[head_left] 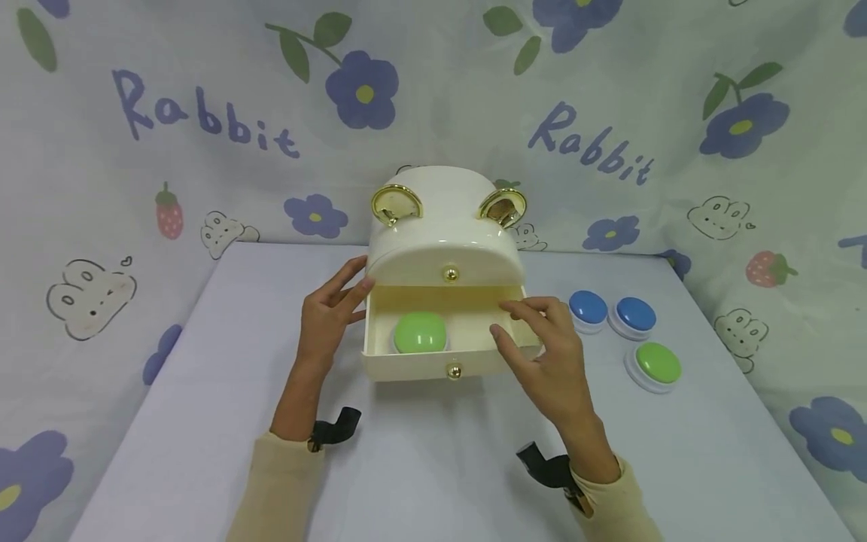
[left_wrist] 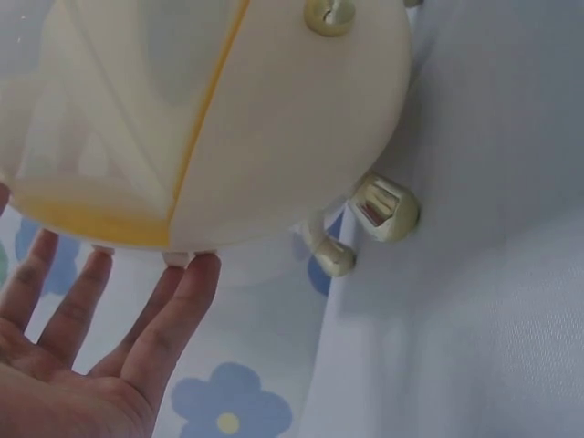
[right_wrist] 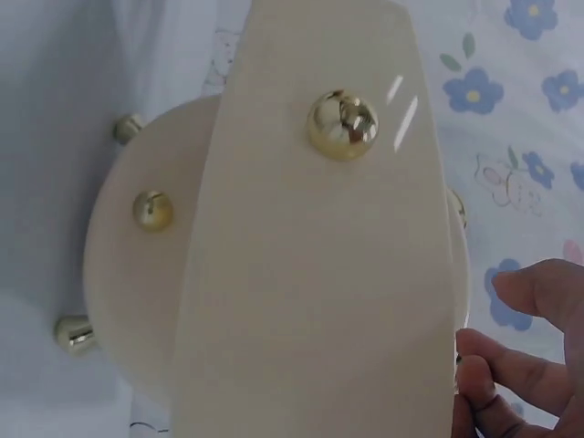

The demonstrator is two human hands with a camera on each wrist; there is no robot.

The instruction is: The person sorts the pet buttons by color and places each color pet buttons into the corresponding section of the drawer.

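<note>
A cream-white rounded cabinet (head_left: pixel 443 218) with two gold ears stands at the table's far side. Its drawer (head_left: pixel 406 369) is pulled out toward me. Inside, on the left, sits a green round push light (head_left: pixel 420 333) on a white base. My left hand (head_left: pixel 321 324) rests its fingertips on the cabinet's left side; the left wrist view shows those fingers (left_wrist: pixel 196 297) fairly straight against the curved wall. Over the drawer's right edge is my right hand (head_left: pixel 552 354), thumb and fingers apart with nothing between them. In the right wrist view its fingers (right_wrist: pixel 520 370) are beside the drawer front (right_wrist: pixel 310 265).
Two blue push lights (head_left: pixel 588 309) (head_left: pixel 635 315) and another green push light (head_left: pixel 657 365) lie on the white table (head_left: pixel 433 467) to the right of the cabinet. Behind hangs a patterned cloth (head_left: pixel 433 90) with flowers and rabbits. Gold feet (left_wrist: pixel 388 208) hold the cabinet up.
</note>
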